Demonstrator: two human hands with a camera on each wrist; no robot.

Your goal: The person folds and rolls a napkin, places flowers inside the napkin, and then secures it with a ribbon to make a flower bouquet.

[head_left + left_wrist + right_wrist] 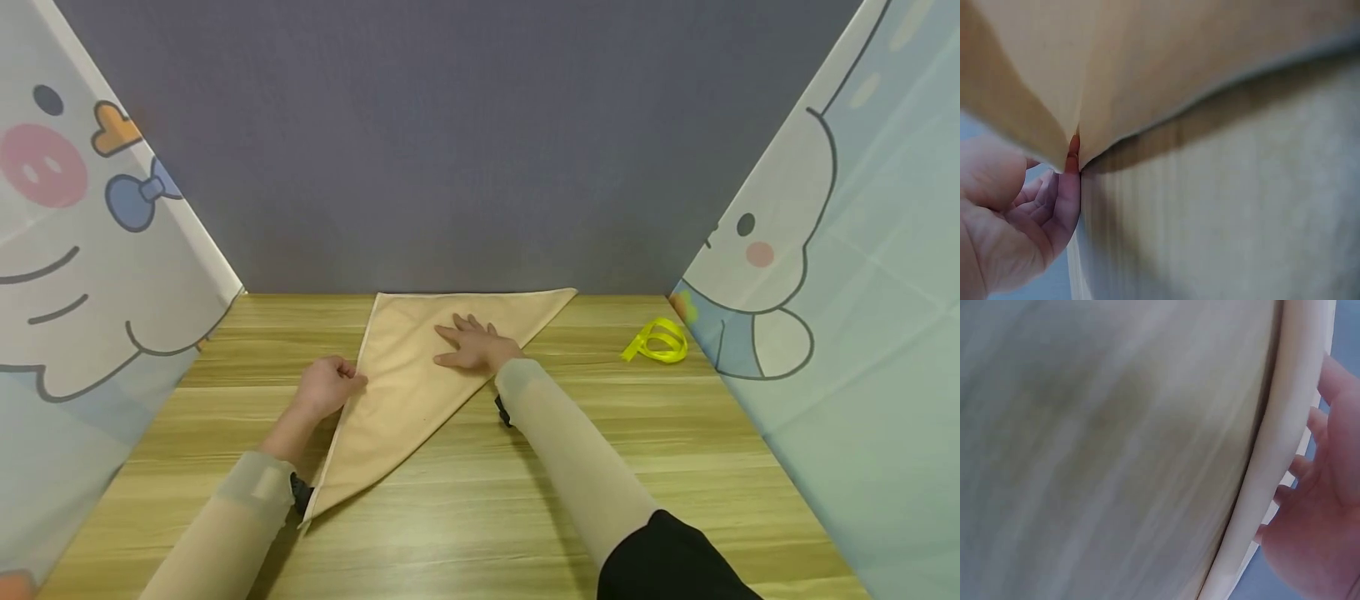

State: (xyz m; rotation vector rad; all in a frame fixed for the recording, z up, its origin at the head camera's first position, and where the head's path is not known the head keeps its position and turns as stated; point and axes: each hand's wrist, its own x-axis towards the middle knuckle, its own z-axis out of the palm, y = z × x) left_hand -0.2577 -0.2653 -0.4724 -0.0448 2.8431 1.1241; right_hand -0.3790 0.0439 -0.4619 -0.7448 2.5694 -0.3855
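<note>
A peach-coloured cloth (pixel 405 358), folded into a triangle, lies on the wooden table with its long folded edge facing the lower right. At its left edge my left hand (pixel 327 388) pinches the fabric between thumb and fingers. The left wrist view shows one fingertip of the left hand (pixel 1029 212) tucked between the two layers, which gape there. My right hand (pixel 471 343) rests with spread fingers on the upper middle of the cloth. In the right wrist view the right hand (pixel 1316 506) is beside the rounded folded edge (pixel 1272 450).
A coiled yellow ribbon (pixel 657 340) lies at the right of the wooden table (pixel 570 492). A grey panel (pixel 457 150) stands behind the table. Cartoon-printed panels close in the left side (pixel 97 275) and the right side (pixel 862 275).
</note>
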